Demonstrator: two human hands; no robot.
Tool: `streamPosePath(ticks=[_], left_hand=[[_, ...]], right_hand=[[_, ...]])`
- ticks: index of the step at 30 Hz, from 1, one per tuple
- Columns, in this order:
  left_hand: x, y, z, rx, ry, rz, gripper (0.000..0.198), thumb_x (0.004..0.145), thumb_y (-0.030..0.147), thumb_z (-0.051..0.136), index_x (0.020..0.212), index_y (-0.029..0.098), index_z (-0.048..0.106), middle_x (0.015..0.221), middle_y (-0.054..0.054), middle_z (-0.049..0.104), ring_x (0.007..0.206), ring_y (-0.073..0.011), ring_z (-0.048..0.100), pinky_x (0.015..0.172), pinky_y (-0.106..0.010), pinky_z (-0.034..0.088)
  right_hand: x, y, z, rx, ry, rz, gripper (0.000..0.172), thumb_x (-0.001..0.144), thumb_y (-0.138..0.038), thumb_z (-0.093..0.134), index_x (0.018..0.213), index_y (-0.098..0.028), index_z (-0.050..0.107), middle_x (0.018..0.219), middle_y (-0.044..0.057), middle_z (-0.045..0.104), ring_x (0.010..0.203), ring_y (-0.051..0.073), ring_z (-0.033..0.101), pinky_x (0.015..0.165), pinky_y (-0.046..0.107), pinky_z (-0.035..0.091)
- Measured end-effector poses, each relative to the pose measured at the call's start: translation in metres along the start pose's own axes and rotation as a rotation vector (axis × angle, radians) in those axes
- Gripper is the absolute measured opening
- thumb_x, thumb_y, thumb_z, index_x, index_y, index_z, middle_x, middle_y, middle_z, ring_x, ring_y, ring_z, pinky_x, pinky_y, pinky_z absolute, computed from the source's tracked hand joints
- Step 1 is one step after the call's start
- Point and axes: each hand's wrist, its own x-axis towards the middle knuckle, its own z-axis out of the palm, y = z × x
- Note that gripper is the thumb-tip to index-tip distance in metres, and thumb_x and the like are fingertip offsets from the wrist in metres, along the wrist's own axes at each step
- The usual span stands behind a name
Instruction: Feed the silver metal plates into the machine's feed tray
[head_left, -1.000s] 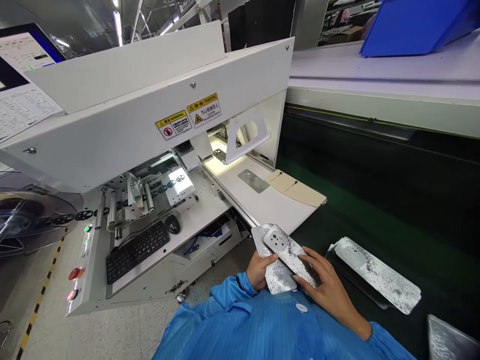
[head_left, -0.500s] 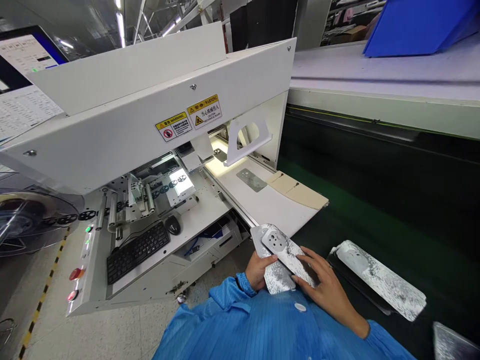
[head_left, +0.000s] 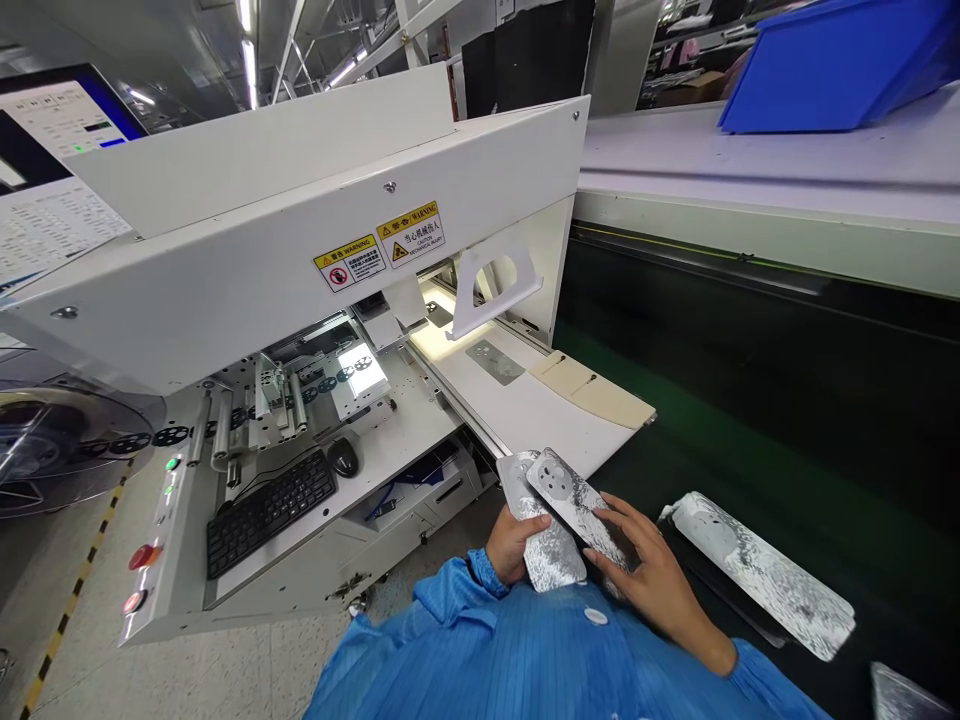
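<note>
My left hand (head_left: 511,545) is closed on a silvery, mottled flat plate with rounded corners (head_left: 553,553), its thumb lying across the plate's face. In my right hand (head_left: 656,570) is a second plate of the same kind (head_left: 571,497), gripped by its long edge and lower end. A round patch with small holes marks this plate's upper end. It overlaps the left-hand plate's right side at a slant, and I cannot tell whether the two touch. Another mottled plate (head_left: 772,580) lies on the dark green belt at the right, with something dark beneath it.
Ahead stands a white machine (head_left: 300,270) with warning labels. Its white work surface (head_left: 517,410) bears a grey plate (head_left: 495,362) and a beige strip (head_left: 592,390). A keyboard (head_left: 270,512) and mouse (head_left: 343,457) are at left. The dark belt (head_left: 712,430) runs along the right, below a blue bin (head_left: 810,80).
The right-hand plate has turned slightly and shifted right against the left-hand one, so more of the lower plate's face shows. The camera view has tilted a little.
</note>
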Motion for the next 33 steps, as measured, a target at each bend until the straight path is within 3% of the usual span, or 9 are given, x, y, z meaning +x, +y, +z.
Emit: streamPosePath(ticks=[5,14,19,24,33], left_hand=[[0.0,0.002,-0.005,0.01,-0.008,-0.029,0.046,0.05,0.028,0.083,0.091,0.013,0.069,0.085,-0.01,0.072,0.09,-0.0329,0.065,0.084,-0.044,0.047],[-0.001,0.01,-0.01,0.014,-0.033,-0.034,0.049,0.053,0.028,0.082,0.096,0.01,0.069,0.098,-0.015,0.071,0.092,-0.0287,0.065,0.081,-0.037,0.047],[0.0,0.008,-0.015,0.013,-0.026,-0.041,0.053,0.052,0.031,0.082,0.098,0.008,0.068,0.088,-0.016,0.073,0.092,-0.0324,0.065,0.086,-0.043,0.045],[0.002,0.007,-0.018,0.006,0.004,-0.036,0.053,0.049,0.032,0.083,0.096,0.01,0.068,0.093,-0.016,0.072,0.094,-0.0343,0.065,0.088,-0.046,0.044],[0.0,0.01,-0.017,0.017,0.051,-0.021,0.043,0.05,0.031,0.082,0.09,0.018,0.071,0.097,-0.01,0.072,0.101,-0.038,0.062,0.087,-0.046,0.046]], right_hand=[[0.008,0.01,0.005,-0.004,0.041,0.047,0.044,0.077,-0.056,0.059,0.109,-0.025,0.061,0.126,0.01,0.056,0.115,0.03,0.053,0.093,0.048,0.046],[0.047,0.028,0.013,-0.165,0.04,0.044,0.043,0.077,-0.052,0.056,0.106,-0.02,0.062,0.123,0.014,0.057,0.114,0.032,0.052,0.094,0.049,0.043],[0.08,0.038,0.014,-0.276,0.036,0.061,0.039,0.075,-0.043,0.058,0.105,-0.018,0.063,0.122,0.014,0.057,0.113,0.032,0.053,0.093,0.047,0.043],[0.112,0.043,0.019,-0.376,-0.007,0.084,0.037,0.075,-0.037,0.058,0.106,-0.017,0.063,0.123,0.015,0.056,0.111,0.032,0.053,0.091,0.045,0.044],[0.142,0.036,0.032,-0.484,-0.095,0.086,0.04,0.076,-0.035,0.058,0.111,-0.015,0.061,0.123,0.016,0.055,0.11,0.032,0.052,0.09,0.043,0.044]])
